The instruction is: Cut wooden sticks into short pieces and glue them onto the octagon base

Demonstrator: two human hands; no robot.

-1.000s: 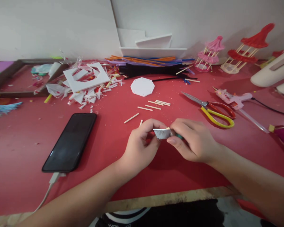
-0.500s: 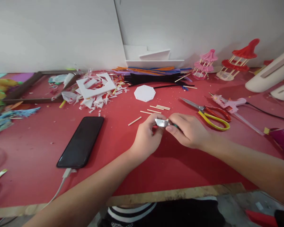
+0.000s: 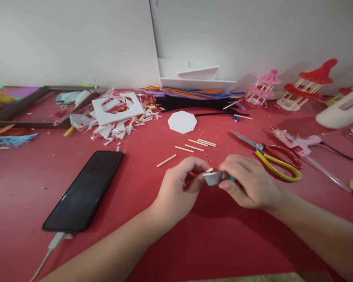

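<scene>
Our left hand (image 3: 179, 188) has its fingers closed round a stick (image 3: 209, 170), its pale tip showing above the counter (image 3: 229, 239). Our right hand (image 3: 248, 182) grips the knife (image 3: 213, 178) by its green handle, the blade close against the stick; we cannot tell if they touch. Just beyond our hands lie loose sticks (image 3: 194, 147), then the white octagon (image 3: 182, 122). The phone (image 3: 84, 191) lies to our left, the scissors (image 3: 266, 154) to our right.
</scene>
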